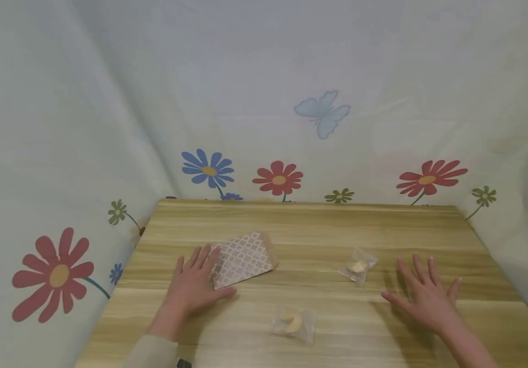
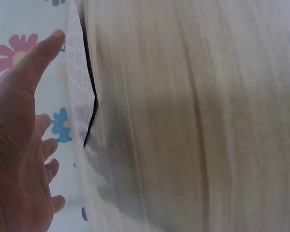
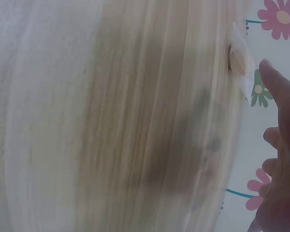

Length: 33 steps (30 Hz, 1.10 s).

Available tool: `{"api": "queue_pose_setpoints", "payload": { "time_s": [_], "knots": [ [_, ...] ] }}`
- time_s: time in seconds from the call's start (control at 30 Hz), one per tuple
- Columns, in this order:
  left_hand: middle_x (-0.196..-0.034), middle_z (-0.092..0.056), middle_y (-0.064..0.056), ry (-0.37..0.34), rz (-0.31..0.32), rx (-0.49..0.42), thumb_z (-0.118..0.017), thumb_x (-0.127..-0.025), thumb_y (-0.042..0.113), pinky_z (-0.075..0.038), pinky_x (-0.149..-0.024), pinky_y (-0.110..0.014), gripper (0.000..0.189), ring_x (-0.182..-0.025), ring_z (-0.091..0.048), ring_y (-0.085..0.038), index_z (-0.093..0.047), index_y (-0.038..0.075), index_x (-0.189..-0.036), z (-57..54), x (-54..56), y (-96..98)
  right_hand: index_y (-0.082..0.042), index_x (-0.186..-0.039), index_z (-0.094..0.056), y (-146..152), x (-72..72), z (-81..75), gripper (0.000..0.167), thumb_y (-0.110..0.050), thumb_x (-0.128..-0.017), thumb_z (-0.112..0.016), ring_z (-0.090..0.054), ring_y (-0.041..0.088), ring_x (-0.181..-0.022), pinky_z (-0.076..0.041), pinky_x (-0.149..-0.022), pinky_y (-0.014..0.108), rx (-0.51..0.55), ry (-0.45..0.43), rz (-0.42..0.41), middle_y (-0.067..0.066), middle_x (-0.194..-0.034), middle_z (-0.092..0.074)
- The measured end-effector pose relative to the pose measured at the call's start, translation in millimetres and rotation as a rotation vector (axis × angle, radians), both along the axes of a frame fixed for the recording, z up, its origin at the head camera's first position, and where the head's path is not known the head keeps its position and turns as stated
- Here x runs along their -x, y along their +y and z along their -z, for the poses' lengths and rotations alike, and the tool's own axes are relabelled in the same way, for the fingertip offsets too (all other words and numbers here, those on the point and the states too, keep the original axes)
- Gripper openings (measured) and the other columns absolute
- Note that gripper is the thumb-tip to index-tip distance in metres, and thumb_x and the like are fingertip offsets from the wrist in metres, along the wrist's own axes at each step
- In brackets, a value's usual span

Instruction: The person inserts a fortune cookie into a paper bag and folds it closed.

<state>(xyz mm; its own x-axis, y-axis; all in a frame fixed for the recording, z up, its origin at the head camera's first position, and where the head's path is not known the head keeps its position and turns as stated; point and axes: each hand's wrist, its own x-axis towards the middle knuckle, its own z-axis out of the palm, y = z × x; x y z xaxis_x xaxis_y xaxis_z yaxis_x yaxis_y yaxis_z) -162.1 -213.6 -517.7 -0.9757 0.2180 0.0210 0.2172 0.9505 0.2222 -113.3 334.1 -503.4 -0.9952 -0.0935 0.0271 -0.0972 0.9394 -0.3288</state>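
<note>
Fingers spread, my left hand is over the left edge of a flat paper packet with a grey and white lattice print and a brown right edge. The packet's near edge is lifted, with a dark gap beneath it in the left wrist view. My right hand holds nothing; its fingers are spread, and its shadow falls on the table to its left. Left of it lies a fortune cookie in a clear wrapper, also seen beyond the thumb in the right wrist view. Another wrapped fortune cookie lies near the front, between the hands.
The wooden table has striped grain and runs back to a pale cloth printed with flowers and a butterfly. The cloth also hangs along the left and right sides. A small dark object shows beside the left sleeve.
</note>
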Motion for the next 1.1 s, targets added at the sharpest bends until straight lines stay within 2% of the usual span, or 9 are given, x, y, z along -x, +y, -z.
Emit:
{"api": "queue_pose_setpoints", "payload": {
  "time_s": [0.17, 0.47, 0.8, 1.1],
  "knots": [
    [-0.176, -0.024, -0.015, -0.019, 0.02, 0.029, -0.067, -0.078, 0.088, -0.011, -0.127, -0.071, 0.124, -0.162, -0.019, -0.042, -0.029, 0.014, -0.17, -5.5, 11.3, 5.2, -0.01, -0.169, -0.027, -2, 2.4, -0.5, 0.1, -0.068, -0.097, -0.064, 0.018, 0.051, -0.158, 0.022, -0.101, 0.09, 0.005, -0.017, -0.002, 0.028, -0.175, -0.002],
    [-0.177, -0.022, -0.015, -0.094, 0.073, 0.035, -0.072, -0.079, 0.083, -0.009, -0.127, -0.072, 0.123, -0.163, -0.017, -0.042, -0.028, 0.013, -0.17, -14.2, 42.8, 23.2, -0.009, -0.168, -0.029, -7, 6.1, -0.6, 0.101, -0.069, -0.096, -0.066, 0.013, 0.054, -0.158, 0.019, -0.103, 0.09, 0.003, -0.015, -0.005, 0.027, -0.175, -0.003],
    [-0.177, -0.022, -0.011, -0.155, 0.084, 0.069, -0.071, -0.075, 0.088, -0.008, -0.129, -0.068, 0.13, -0.164, -0.016, -0.038, -0.024, 0.015, -0.172, -18.2, 71.3, 37.9, -0.007, -0.167, -0.031, -15, 9.1, -0.2, 0.102, -0.068, -0.094, -0.069, 0.01, 0.054, -0.159, 0.017, -0.105, 0.09, 0.036, -0.023, -0.016, 0.029, -0.174, -0.007],
    [-0.177, -0.021, -0.011, -0.206, 0.076, 0.059, -0.076, -0.07, 0.087, -0.006, -0.13, -0.065, 0.135, -0.164, -0.015, -0.037, -0.024, 0.014, -0.171, -14.6, 83.7, 50.7, -0.007, -0.166, -0.036, -24, 10.4, -1.9, 0.102, -0.068, -0.092, -0.071, 0.0, 0.055, -0.159, 0.012, -0.107, 0.091, 0.05, -0.014, -0.023, 0.028, -0.174, -0.012]
  ]
}}
